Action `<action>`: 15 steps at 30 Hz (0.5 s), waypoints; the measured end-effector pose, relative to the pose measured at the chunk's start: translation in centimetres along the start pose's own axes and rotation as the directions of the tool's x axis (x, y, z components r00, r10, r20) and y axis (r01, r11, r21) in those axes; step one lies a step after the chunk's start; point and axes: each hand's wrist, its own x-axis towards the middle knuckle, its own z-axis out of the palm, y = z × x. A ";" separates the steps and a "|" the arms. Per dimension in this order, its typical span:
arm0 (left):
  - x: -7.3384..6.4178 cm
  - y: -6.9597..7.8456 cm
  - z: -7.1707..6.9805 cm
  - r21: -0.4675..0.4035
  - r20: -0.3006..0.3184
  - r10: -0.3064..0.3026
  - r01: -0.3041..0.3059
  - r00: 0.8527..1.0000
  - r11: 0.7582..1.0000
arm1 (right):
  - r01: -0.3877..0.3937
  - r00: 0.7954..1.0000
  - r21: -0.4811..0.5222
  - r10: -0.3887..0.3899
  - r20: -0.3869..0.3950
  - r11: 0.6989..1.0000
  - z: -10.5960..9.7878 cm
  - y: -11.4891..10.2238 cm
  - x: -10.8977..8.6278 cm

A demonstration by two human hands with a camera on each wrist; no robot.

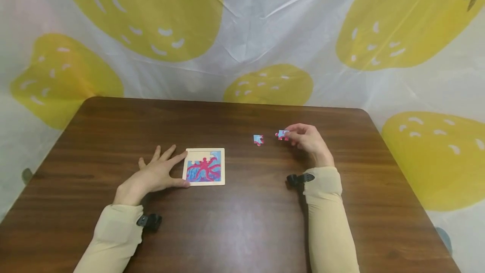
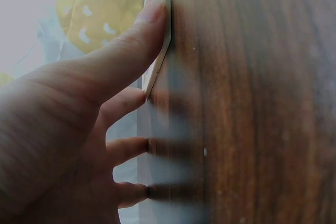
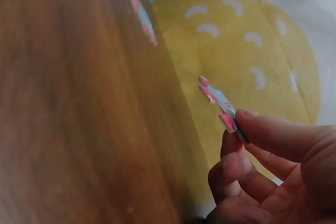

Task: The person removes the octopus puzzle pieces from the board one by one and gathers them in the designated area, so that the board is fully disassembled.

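Note:
A small square jigsaw puzzle in a pale frame (image 1: 223, 167) lies on the table, with a red octopus on blue; the upper left of its picture is bare. My left hand (image 1: 151, 176) rests at its left side, thumb (image 2: 149, 14) on the near corner and index finger at the far corner, the other fingers spread on the table. To the right, my right hand (image 1: 308, 140) pinches a blue and pink puzzle piece (image 3: 220, 100) between thumb and fingers, raised above the table. Another puzzle piece (image 1: 258, 139) lies on the table left of that hand.
The brown wooden table (image 1: 235, 222) ends at a back edge just beyond the hands. Behind it hangs a white cloth (image 1: 261, 24) with large yellow fruit shapes. Each wrist wears a black camera on a strap.

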 end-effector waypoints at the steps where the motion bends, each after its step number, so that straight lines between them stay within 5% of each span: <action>1: 0.0 -0.1 0.0 0.003 -0.001 -0.001 0.001 1.000 1.000 | -0.004 1.000 -0.002 0.004 -0.001 1.000 0.1 0.1 0.1; 8: -0.1 -0.2 -0.3 0.023 -0.010 -0.002 0.002 1.000 1.000 | -0.013 1.000 -0.055 0.011 -0.027 0.998 0.7 0.2 0.6; 15: 0.0 0.1 -0.3 0.030 -0.008 -0.003 0.003 1.000 1.000 | -0.004 0.998 -0.209 -0.010 -0.064 0.978 1.2 0.0 0.6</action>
